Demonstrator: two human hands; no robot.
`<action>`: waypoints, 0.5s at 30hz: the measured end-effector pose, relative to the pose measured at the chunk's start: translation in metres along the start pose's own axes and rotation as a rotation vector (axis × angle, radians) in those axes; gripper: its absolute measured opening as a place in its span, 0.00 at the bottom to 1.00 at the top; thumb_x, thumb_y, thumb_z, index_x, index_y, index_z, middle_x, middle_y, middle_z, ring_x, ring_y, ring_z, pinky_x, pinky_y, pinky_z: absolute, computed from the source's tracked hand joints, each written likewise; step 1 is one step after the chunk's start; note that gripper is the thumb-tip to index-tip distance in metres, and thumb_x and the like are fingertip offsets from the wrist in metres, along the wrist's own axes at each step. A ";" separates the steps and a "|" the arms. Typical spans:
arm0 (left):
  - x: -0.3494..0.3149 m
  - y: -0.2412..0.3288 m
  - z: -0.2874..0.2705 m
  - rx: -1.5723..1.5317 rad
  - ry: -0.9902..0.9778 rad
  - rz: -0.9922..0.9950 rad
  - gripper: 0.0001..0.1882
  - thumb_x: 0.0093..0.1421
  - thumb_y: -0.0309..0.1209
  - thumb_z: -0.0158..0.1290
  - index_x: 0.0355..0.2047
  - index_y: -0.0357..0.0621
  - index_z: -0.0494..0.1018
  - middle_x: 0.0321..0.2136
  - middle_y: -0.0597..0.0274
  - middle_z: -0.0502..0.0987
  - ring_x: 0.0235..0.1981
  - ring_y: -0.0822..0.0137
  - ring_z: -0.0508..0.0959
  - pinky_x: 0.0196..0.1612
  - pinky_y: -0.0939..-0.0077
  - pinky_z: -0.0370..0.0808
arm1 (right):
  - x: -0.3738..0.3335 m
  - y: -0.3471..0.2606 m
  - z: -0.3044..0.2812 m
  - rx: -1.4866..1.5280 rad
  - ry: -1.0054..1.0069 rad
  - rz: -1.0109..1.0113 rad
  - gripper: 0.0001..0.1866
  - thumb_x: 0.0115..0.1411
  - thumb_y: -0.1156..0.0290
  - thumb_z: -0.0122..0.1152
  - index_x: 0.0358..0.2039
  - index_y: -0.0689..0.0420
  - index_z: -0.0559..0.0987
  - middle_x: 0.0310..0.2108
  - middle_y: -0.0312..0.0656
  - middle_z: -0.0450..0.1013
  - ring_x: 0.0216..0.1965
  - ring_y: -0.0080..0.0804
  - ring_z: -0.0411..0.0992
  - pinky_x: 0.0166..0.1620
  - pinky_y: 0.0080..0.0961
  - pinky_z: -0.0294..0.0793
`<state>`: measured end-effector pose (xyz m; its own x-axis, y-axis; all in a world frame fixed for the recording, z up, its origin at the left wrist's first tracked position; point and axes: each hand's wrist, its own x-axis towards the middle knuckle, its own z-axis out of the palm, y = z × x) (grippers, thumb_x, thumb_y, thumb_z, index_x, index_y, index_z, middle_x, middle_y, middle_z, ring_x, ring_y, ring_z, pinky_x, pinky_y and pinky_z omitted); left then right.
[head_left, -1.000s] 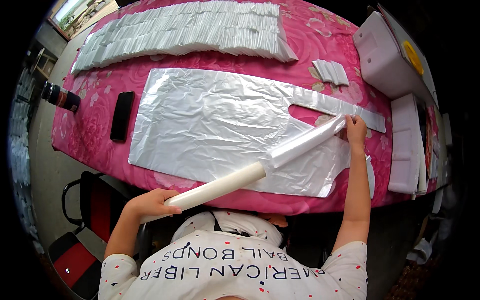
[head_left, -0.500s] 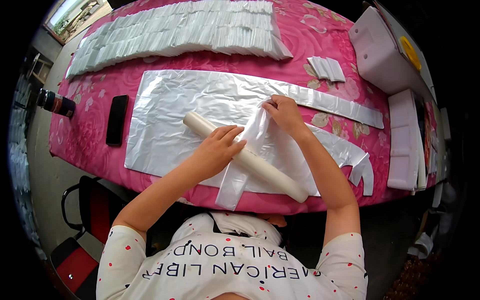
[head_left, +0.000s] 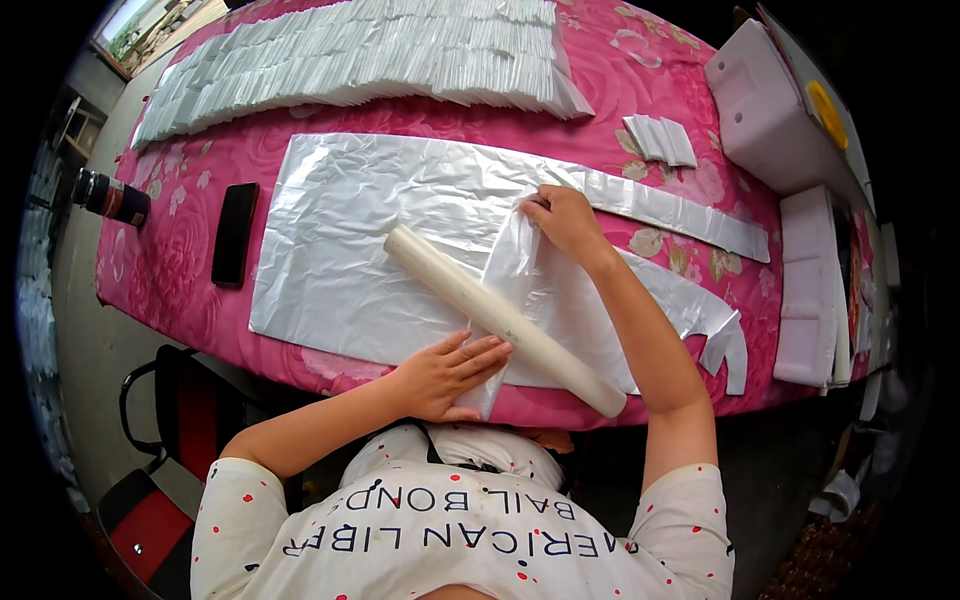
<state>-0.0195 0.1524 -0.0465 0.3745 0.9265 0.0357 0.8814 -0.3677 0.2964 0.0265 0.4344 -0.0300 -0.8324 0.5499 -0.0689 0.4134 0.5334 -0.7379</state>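
Observation:
A stack of large white plastic carrier bags [head_left: 340, 230] lies flat, with long handle strips reaching to the right. Across it slants a pale cylindrical tube [head_left: 460, 288], its near end by the table's front edge. My right hand [head_left: 568, 225] is closed in a pinch on a gathered part of the top plastic bag [head_left: 512, 250], lifted into a fold beyond the tube. My left hand [head_left: 455, 375] lies flat with fingers stretched out, on the strip of plastic at the near side of the tube. Its fingertips touch the tube.
Rows of folded white plastic bags [head_left: 370, 60] fill the far side of the pink flowered tablecloth [head_left: 190, 250]. A small folded pile [head_left: 660, 140] sits at the right. A black phone [head_left: 235, 235] and a dark jar [head_left: 112, 199] are at left; white foam boxes [head_left: 760, 110] stand at right.
My left hand has slid from on top of the tube toward me, down onto the plastic strip. The tube has shifted slightly right and nearer. My right hand keeps its pinch almost in place.

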 end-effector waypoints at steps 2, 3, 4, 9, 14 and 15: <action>0.001 0.002 0.001 -0.006 -0.015 0.011 0.40 0.58 0.58 0.34 0.60 0.39 0.54 0.63 0.54 0.50 0.65 0.61 0.48 0.64 0.60 0.42 | 0.001 0.000 -0.003 -0.010 -0.056 0.056 0.14 0.52 0.63 0.60 0.30 0.63 0.78 0.27 0.49 0.74 0.26 0.40 0.73 0.33 0.30 0.70; 0.001 0.003 0.000 -0.032 -0.026 0.008 0.40 0.58 0.58 0.35 0.60 0.39 0.54 0.63 0.54 0.50 0.65 0.61 0.48 0.64 0.60 0.43 | 0.000 -0.003 -0.002 0.004 0.030 0.039 0.16 0.53 0.62 0.59 0.34 0.64 0.76 0.31 0.49 0.73 0.30 0.41 0.72 0.36 0.30 0.70; 0.001 0.004 0.000 -0.058 -0.037 0.005 0.40 0.58 0.58 0.35 0.60 0.39 0.54 0.63 0.54 0.50 0.65 0.61 0.49 0.64 0.60 0.43 | -0.005 -0.007 0.000 0.017 0.116 0.022 0.19 0.54 0.61 0.59 0.38 0.64 0.75 0.35 0.50 0.72 0.33 0.41 0.72 0.39 0.30 0.70; 0.000 0.005 0.002 -0.097 -0.004 0.023 0.38 0.57 0.59 0.37 0.60 0.45 0.56 0.62 0.52 0.51 0.65 0.58 0.49 0.63 0.59 0.45 | -0.062 -0.030 -0.002 -0.078 0.233 -0.183 0.29 0.55 0.57 0.58 0.51 0.64 0.66 0.48 0.52 0.64 0.47 0.45 0.65 0.50 0.35 0.65; 0.001 0.007 0.001 -0.096 -0.013 0.022 0.39 0.54 0.58 0.40 0.60 0.46 0.54 0.63 0.50 0.49 0.65 0.57 0.48 0.63 0.58 0.45 | -0.149 -0.041 0.013 -0.245 -0.033 -0.276 0.30 0.51 0.63 0.62 0.53 0.60 0.66 0.46 0.49 0.66 0.46 0.45 0.65 0.50 0.36 0.65; 0.001 0.007 0.001 -0.089 -0.016 0.021 0.40 0.54 0.58 0.41 0.60 0.46 0.54 0.63 0.50 0.49 0.65 0.57 0.48 0.63 0.58 0.46 | -0.157 -0.039 0.015 -0.249 -0.102 -0.260 0.30 0.50 0.64 0.62 0.53 0.60 0.66 0.46 0.48 0.67 0.46 0.45 0.65 0.49 0.35 0.66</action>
<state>-0.0126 0.1506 -0.0450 0.3976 0.9171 0.0272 0.8448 -0.3775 0.3793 0.1354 0.3172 -0.0005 -0.9487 0.3152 0.0234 0.2500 0.7939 -0.5543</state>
